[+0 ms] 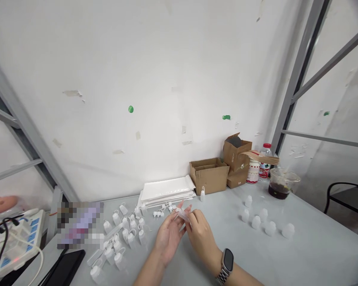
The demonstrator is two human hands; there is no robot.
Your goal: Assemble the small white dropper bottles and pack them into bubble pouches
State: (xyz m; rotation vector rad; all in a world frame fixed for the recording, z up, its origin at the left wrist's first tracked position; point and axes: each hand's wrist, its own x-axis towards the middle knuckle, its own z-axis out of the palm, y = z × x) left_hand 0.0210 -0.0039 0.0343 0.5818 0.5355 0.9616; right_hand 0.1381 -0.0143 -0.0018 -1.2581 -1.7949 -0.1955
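A small translucent plastic bottle (183,215) is held between my two hands above the grey table. My left hand (169,237) is turned palm up, its fingers closed about the end of the bottle toward the wall. The fingers of my right hand (201,232), which has a watch on its wrist, pinch the other end. Just beyond my fingers lie several small white caps (158,214). A crowd of capped white bottles (125,223) stands and lies left of my hands. To the right are several translucent pieces like small bottles without nozzle caps (255,222).
White flat envelopes (168,186) are stacked by the wall, next to an open cardboard box (213,178). One capped bottle (203,194) stands before the box. A plastic bowl of dark liquid (279,190) sits back right. A black phone (65,268) and power strip (32,234) lie left.
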